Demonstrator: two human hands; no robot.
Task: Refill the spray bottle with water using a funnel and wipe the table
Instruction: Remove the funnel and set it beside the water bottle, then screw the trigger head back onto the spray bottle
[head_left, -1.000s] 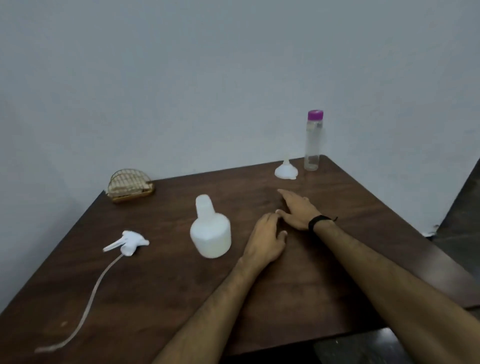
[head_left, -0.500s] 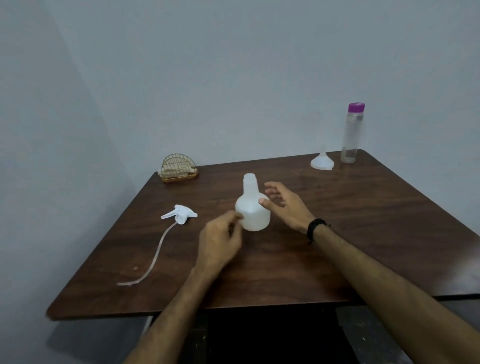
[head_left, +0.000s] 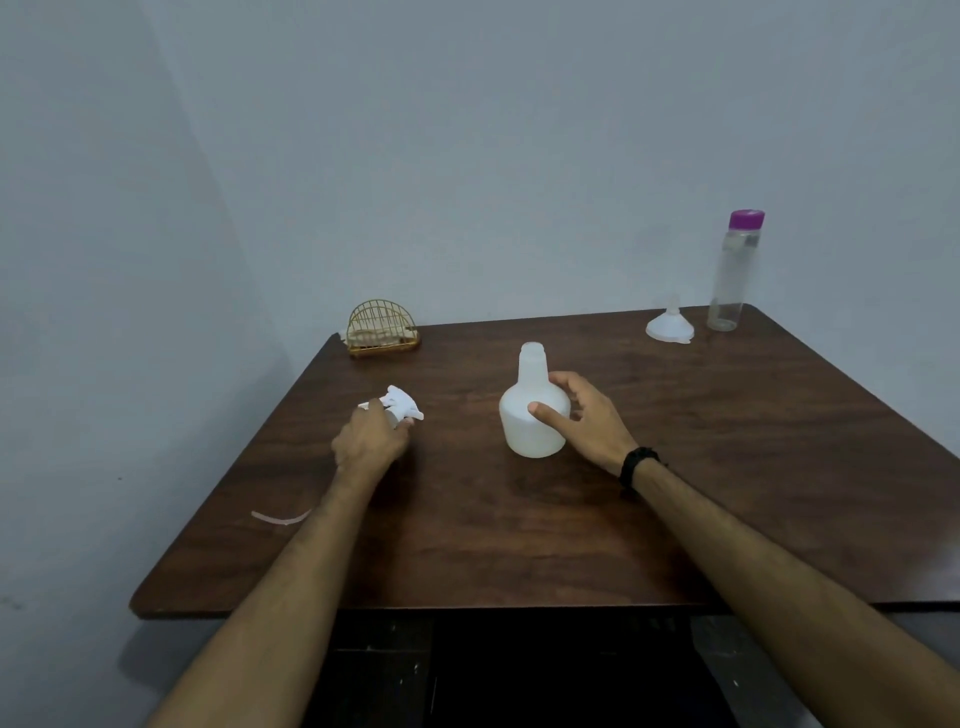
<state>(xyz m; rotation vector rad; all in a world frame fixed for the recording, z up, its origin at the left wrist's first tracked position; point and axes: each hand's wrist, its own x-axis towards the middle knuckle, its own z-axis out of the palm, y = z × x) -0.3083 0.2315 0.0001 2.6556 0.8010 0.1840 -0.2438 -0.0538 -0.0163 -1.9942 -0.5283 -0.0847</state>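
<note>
Shifting: your left hand (head_left: 370, 435) left the spray bottle (head_left: 532, 415), now gripping spray head (head_left: 400, 404) left of it.
Right hand (head_left: 584, 418): loosely cupping bottle.
Meaning: funnel (head_left: 670, 326) untouched; refill pending.

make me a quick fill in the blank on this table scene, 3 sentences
The right hand holds the white ____ by its body.
The left hand rests on the detached spray ____.
The funnel sits upside down beside the clear bottle with the ____ cap.

Missing words: spray bottle; head; purple
</note>
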